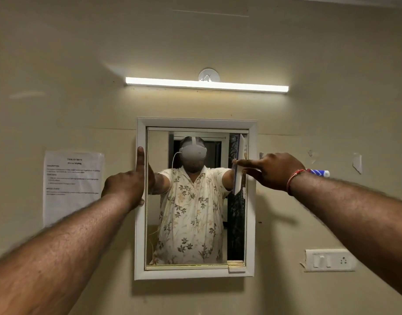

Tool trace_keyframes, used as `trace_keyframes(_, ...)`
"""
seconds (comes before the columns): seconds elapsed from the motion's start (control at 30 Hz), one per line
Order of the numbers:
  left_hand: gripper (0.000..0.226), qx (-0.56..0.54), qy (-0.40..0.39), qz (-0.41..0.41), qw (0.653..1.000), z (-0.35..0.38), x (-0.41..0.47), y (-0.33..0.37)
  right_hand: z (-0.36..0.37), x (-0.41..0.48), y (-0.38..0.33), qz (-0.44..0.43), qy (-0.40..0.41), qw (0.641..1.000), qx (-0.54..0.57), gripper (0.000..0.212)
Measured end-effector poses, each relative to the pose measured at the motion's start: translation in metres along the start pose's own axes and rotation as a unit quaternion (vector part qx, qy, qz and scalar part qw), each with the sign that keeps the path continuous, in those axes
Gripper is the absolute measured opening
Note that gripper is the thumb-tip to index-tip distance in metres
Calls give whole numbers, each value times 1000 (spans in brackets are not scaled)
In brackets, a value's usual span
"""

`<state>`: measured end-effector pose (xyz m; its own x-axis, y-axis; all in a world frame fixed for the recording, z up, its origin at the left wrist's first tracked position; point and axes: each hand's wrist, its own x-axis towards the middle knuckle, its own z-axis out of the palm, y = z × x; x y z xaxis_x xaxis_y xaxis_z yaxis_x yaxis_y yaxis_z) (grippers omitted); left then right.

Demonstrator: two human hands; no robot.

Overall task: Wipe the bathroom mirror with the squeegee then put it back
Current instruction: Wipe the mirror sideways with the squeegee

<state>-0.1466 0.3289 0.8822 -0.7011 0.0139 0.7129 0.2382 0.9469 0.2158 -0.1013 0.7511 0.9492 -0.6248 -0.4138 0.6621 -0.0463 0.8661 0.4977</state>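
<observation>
A white-framed mirror [139, 235] hangs on the beige wall at the centre. My right hand [272, 171] grips a squeegee [238, 169] whose pale blade stands upright against the glass along the mirror's right edge; its blue and white handle end [319, 172] sticks out past my wrist. My left hand [127, 180] rests against the mirror's left frame with the thumb pointing up. The glass reflects a person in a floral shirt wearing a headset.
A lit tube light [207, 84] runs above the mirror. A printed paper sheet [72, 185] is taped to the wall at the left. A white switch plate with a socket [329, 260] sits at the lower right. Torn tape scraps [357, 162] mark the wall right of the mirror.
</observation>
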Motion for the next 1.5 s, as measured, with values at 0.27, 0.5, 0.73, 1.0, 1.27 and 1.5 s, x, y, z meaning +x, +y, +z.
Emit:
trace_keyframes(0.27,168,145,-61,19,987,24,20,-24,-20,-7,-23,-7,-10,999,-36,58)
trace_keyframes(0.5,162,138,-78,60,986,6,1,-19,-20,-7,-122,-135,113,984,11,47)
trace_keyframes(0.73,163,85,-80,63,991,10,-7,-26,-7,18,-197,-141,63,987,53,51)
trace_keyframes(1.0,168,61,-76,87,991,18,-17,-40,5,39,-250,-137,49,985,90,53)
trace_keyframes(1.27,163,70,-64,106,990,29,-27,-50,18,46,-279,-137,13,986,93,54)
trace_keyframes(1.5,169,73,-67,114,989,37,-33,-54,26,51,-283,-140,51,988,33,53)
